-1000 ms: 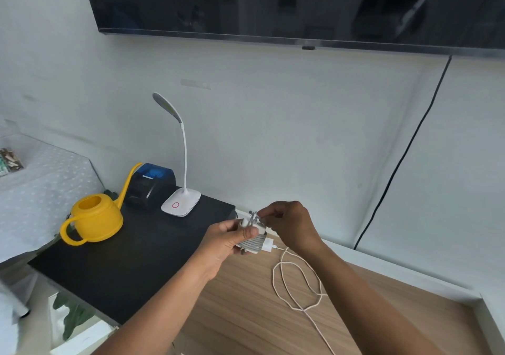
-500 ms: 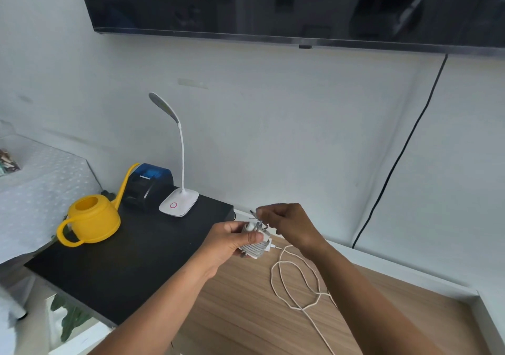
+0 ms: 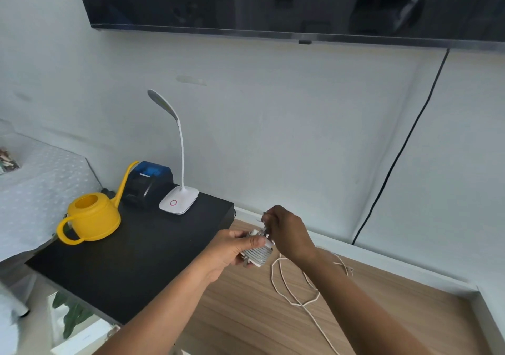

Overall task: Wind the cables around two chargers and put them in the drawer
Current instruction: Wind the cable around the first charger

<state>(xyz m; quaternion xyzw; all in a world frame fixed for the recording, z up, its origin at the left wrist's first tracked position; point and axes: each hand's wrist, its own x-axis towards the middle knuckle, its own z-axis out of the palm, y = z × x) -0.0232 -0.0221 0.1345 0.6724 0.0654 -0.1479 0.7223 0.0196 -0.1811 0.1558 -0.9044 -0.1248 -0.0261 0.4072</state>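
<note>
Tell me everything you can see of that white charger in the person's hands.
The charger is a small white block, plastic by its look, with a thin white cable wound round it in neat side-by-side turns. It is held tilted in the air over the wooden desk. The left hand grips it, thumb across the top, while the right hand pinches the cable end at its upper side.
</note>
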